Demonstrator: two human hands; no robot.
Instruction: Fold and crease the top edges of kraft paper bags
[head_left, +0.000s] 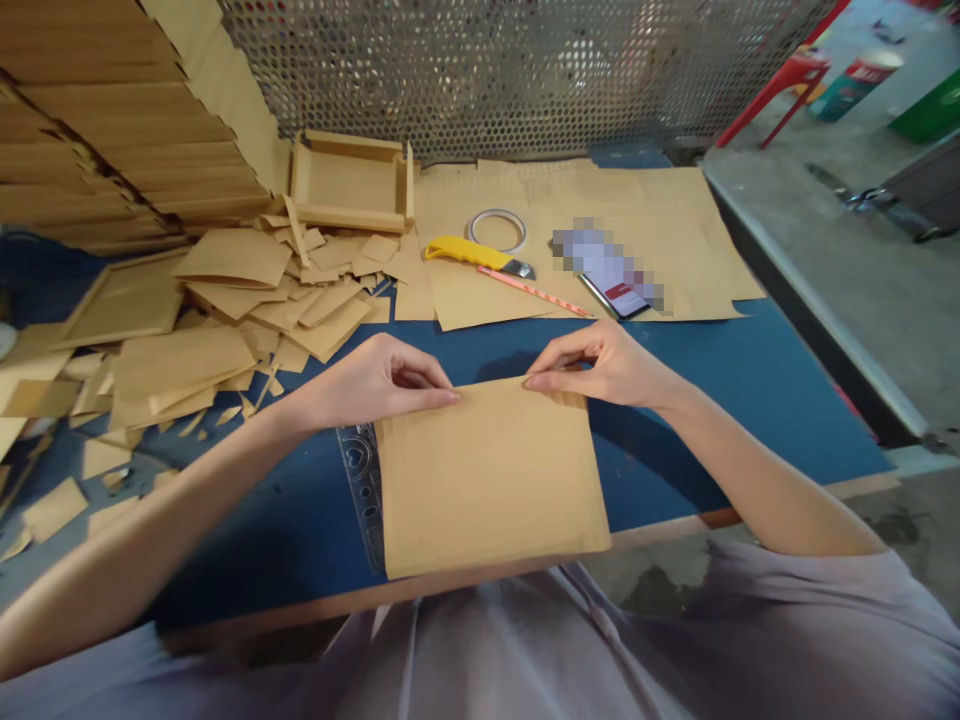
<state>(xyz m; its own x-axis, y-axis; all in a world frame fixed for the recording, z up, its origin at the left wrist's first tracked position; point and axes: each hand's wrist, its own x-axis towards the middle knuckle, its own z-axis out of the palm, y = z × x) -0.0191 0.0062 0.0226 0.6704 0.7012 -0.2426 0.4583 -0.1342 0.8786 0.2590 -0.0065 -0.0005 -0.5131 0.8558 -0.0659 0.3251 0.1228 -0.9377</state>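
A sheet of brown kraft cardboard (491, 480) lies at the front edge of the blue table, its far edge raised a little. My left hand (386, 385) pinches that far edge near its left side, thumb on top. Farther right along the same edge, my right hand (592, 368) pinches it between thumb and fingers. A clear stencil ruler (361, 490) with cut-out shapes shows beside the sheet's left edge, partly covered by it. Beyond my hands are a yellow utility knife (472, 252), a pink pencil (536, 292) and a roll of tape (496, 231).
Cardboard scraps (315, 310) cover the table's left side. Behind them stand a shallow cardboard tray (349, 185) and tall cardboard stacks (112, 110). A phone (607, 270) rests on flat cardboard sheets (675, 230) at the back. A perforated metal panel (480, 80) closes off the far side.
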